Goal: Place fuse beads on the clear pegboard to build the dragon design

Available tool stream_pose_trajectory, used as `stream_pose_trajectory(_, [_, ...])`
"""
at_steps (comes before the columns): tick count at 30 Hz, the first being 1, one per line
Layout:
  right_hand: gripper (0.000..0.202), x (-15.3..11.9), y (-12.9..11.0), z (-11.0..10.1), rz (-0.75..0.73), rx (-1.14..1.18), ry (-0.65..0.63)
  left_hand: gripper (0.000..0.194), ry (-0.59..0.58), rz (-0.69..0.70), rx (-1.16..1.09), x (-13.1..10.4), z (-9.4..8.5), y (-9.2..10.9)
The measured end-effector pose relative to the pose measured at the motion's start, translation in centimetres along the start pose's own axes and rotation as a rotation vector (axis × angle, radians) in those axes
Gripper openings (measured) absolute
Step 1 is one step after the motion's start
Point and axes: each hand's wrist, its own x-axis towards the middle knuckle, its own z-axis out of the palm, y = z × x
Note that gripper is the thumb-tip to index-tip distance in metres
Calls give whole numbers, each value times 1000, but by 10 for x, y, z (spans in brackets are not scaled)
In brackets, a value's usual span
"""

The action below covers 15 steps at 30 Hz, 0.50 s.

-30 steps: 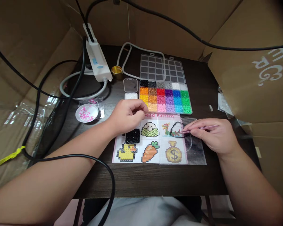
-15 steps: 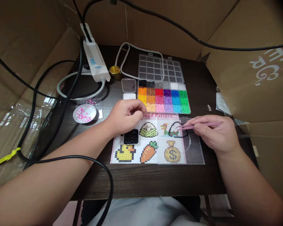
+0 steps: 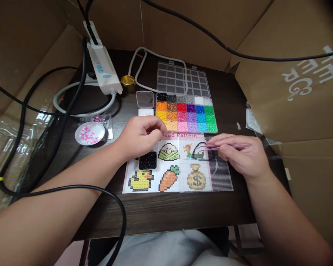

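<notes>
My right hand (image 3: 240, 153) grips pink tweezers (image 3: 233, 145), whose tips point left over a curved line of black beads (image 3: 197, 150). That line lies on a clear pegboard (image 3: 223, 177) that overlaps the right side of the bead pattern sheet (image 3: 168, 181). My left hand (image 3: 143, 135) rests over the sheet's upper left with fingers curled and the thumb against them; whether anything is pinched there is hidden. Just below it is a small box of black beads (image 3: 147, 160). Behind the hand sits a small box of white beads (image 3: 145, 112) with its lid up.
An open bead organizer (image 3: 186, 112) with many colours stands behind the sheet. To the left are a white dish (image 3: 89, 133) of pink and white beads, a power strip (image 3: 104, 64) and a gold cup (image 3: 128, 83). Black cables (image 3: 80, 187) cross my left forearm. Cardboard walls (image 3: 308, 122) enclose the table.
The whole view has shifted, so things appear farther left. The tweezer tips have moved slightly left over the bead line. My left hand keeps its place and its curled shape.
</notes>
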Motion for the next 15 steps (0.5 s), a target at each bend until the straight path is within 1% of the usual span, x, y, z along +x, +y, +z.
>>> stream_pose_trajectory(5, [8, -1, -9, 3, -61, -136, -26, 16, 0, -4, -10, 0, 0, 2])
stream_pose_trajectory(8, [5, 0, -11, 4, -103, -166, -45, 15, -3, -9, -13, 0, 0, 2])
stream_pose_trajectory(15, [6, 2, -10, 4, -81, -173, -85, 15, -2, -31, -8, 0, 0, 3])
